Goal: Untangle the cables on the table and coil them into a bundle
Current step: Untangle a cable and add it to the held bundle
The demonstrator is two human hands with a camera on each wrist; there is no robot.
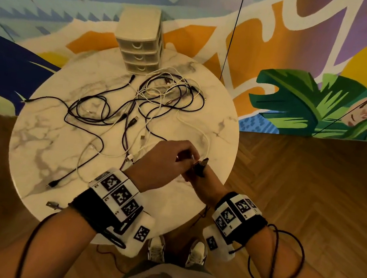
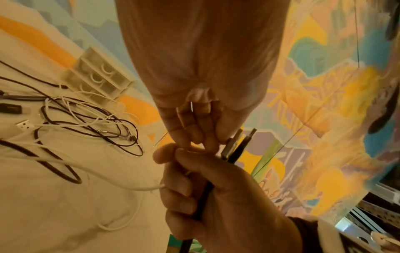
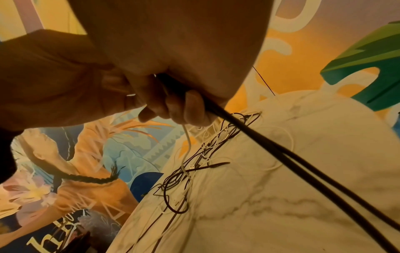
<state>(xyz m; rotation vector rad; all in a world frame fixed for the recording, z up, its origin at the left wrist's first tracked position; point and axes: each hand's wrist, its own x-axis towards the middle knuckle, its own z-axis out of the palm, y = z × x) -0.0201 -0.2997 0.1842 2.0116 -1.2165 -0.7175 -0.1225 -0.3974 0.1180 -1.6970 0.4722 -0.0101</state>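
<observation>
Head view, hands [image 1: 189, 162] gripping cables [image 1: 201, 167], tangle [image 1: 160, 95] beyond

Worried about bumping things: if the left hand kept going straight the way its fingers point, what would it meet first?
Almost at once the right hand: the left hand already reaches across to the plug ends that hand grips. Beyond lies bare table edge, though depth is unclear.

**Counts of visible items**

One round marble table [image 1: 46, 146] carried one small drawer unit [image 1: 139, 40] with three drawers. The tangled cables [image 1: 160, 95], black, white and purple, numbered perhaps six; overlaps prevented an exact count. Two hands appeared: left hand [image 1: 164, 161], right hand [image 1: 205, 182].
</observation>
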